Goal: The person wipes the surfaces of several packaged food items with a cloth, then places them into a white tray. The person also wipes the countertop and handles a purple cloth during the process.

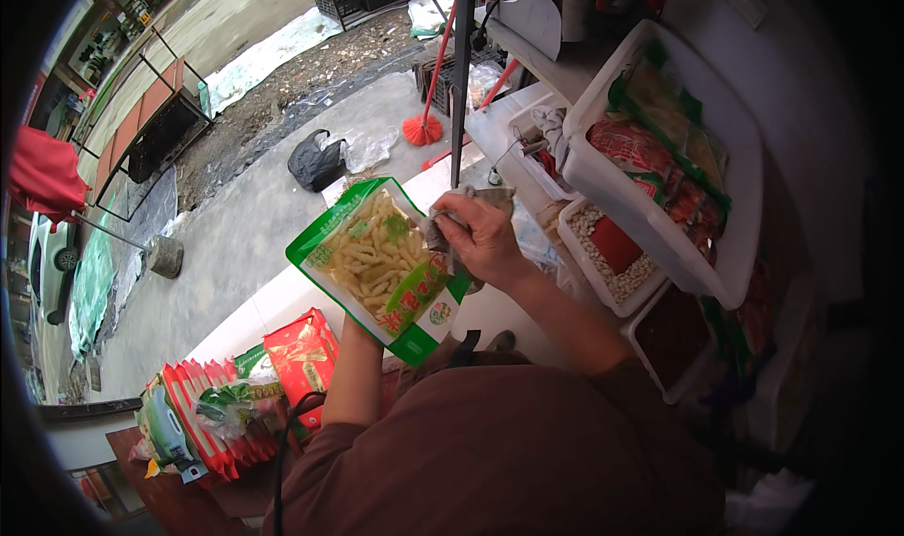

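Observation:
A green-edged plastic food pouch (385, 261) with a clear window is held up in front of me; pale, finger-like pieces show inside, and it bears writing. My left forearm rises behind the pouch, and the hand itself is hidden by it. My right hand (480, 236) grips a crumpled grey-brown cloth (500, 198) at the pouch's upper right edge. Part of the cloth hangs beyond the fingers.
Right: a white plastic bin (741, 183) of packaged food, and a white tub (604, 294) of pale beans or nuts with a red scoop or box. Lower left: stacked red packets (205, 395). Ahead: a black plastic bag (314, 160), a red broom (422, 131) and a metal post (462, 77).

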The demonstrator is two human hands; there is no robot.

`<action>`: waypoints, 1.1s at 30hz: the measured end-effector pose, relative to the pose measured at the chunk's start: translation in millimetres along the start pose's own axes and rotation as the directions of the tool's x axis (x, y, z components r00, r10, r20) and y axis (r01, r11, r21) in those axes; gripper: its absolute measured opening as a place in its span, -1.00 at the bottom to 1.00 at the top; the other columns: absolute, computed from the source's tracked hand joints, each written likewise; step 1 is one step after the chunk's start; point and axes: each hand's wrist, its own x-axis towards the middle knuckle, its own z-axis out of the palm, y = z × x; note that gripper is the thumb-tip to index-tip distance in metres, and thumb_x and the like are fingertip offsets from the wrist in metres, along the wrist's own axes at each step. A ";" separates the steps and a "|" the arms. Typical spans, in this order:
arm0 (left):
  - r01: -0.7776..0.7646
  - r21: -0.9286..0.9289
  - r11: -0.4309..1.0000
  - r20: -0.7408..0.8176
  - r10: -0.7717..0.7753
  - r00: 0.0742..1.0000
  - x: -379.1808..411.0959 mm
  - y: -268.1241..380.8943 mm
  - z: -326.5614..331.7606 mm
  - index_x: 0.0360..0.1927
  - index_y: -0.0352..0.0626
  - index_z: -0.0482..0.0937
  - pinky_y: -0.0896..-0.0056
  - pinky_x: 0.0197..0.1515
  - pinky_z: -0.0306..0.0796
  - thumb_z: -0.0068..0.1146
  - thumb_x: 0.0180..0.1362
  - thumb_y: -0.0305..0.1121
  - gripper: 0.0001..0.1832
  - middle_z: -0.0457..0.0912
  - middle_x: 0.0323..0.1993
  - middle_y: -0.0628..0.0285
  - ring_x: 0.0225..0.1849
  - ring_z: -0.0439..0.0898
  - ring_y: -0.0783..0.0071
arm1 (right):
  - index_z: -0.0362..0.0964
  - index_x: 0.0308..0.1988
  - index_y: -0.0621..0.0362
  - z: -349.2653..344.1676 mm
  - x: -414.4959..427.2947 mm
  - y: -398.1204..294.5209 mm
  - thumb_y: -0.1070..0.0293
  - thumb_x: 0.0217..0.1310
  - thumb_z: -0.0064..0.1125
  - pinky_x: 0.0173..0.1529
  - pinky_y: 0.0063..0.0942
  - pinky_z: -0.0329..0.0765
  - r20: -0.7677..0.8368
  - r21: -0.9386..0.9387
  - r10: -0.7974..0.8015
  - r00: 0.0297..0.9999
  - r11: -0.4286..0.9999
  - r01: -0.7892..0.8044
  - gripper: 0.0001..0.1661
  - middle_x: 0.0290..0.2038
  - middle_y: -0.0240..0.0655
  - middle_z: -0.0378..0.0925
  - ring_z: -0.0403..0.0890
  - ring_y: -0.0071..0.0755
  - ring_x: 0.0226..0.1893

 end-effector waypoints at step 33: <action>-0.038 -0.023 0.999 0.047 0.040 0.998 24.4 0.5 -2.2 0.34 -0.05 0.14 0.14 0.30 0.22 -0.30 0.32 0.10 -0.36 0.25 0.29 0.11 0.26 0.29 0.20 | 0.42 -0.28 0.18 -5.9 -8.1 2.7 0.46 0.15 0.15 -0.40 -0.47 0.40 0.019 0.149 0.250 0.968 0.957 -0.250 -0.90 -0.49 -0.31 0.46 0.46 -0.43 -0.52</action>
